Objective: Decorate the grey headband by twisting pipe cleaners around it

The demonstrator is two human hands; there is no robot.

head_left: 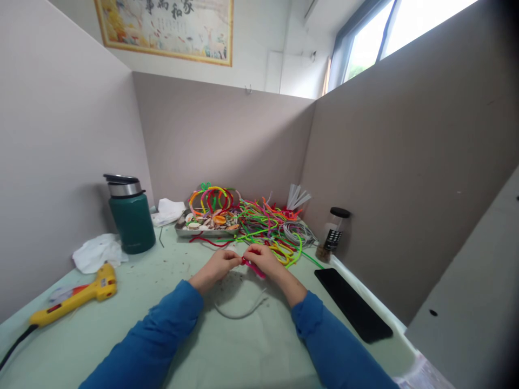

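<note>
Over the middle of the table, my left hand (219, 265) and my right hand (264, 259) meet with their fingertips pinched close together. Between them is a red and pink pipe cleaner (257, 270), its pink end hanging below my right fingers. Its red part, small and bunched, sits right at the fingertips of both hands; its exact shape is too small to make out. Nearer to me, a thin grey curved band (239, 317) lies on the table between my forearms.
Behind my hands are a metal tray (203, 233) of small pieces and a heap of colourful pipe cleaners (263, 219). At left stand a green bottle (133, 221) and a yellow glue gun (77, 296). At right are a jar (333, 235) and a black phone (352, 305).
</note>
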